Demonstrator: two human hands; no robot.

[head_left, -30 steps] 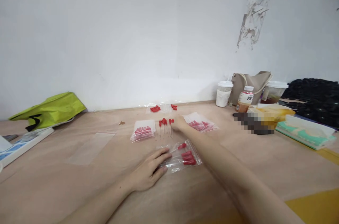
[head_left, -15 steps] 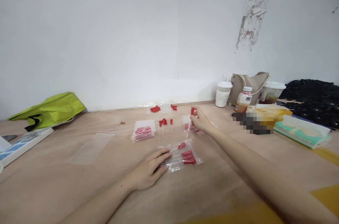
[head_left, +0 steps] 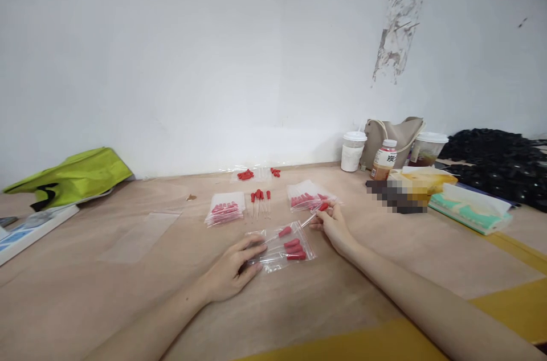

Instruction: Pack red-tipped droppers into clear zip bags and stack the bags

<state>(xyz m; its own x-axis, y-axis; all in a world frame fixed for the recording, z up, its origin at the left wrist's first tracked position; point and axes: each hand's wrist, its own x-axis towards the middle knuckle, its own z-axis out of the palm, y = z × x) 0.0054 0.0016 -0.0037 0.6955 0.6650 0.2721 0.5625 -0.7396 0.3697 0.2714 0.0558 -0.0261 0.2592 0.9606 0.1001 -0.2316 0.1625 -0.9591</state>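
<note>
My left hand [head_left: 233, 270] lies flat on the left end of a clear zip bag [head_left: 282, 246] that holds several red-bulbed droppers. My right hand [head_left: 333, 227] pinches one dropper [head_left: 315, 214] by its red bulb, just right of the bag's mouth, the glass stem pointing toward the bag. Three loose droppers [head_left: 260, 201] lie in a row farther back. Filled bags of droppers sit on either side of them, one at the left [head_left: 225, 214] and one at the right [head_left: 306, 197].
Loose red bulbs [head_left: 245, 175] lie near the wall. An empty clear bag [head_left: 139, 236] lies at the left, beside a lime-green bag [head_left: 72, 176]. Cups [head_left: 352, 151], a bottle [head_left: 383, 160], a beige tote [head_left: 399, 134] and a tissue pack [head_left: 470, 210] stand at the right.
My right hand picked one dropper from the loose row, lifted it to the right, then brought it down toward the mouth of the bag. My left hand stayed on the bag.
</note>
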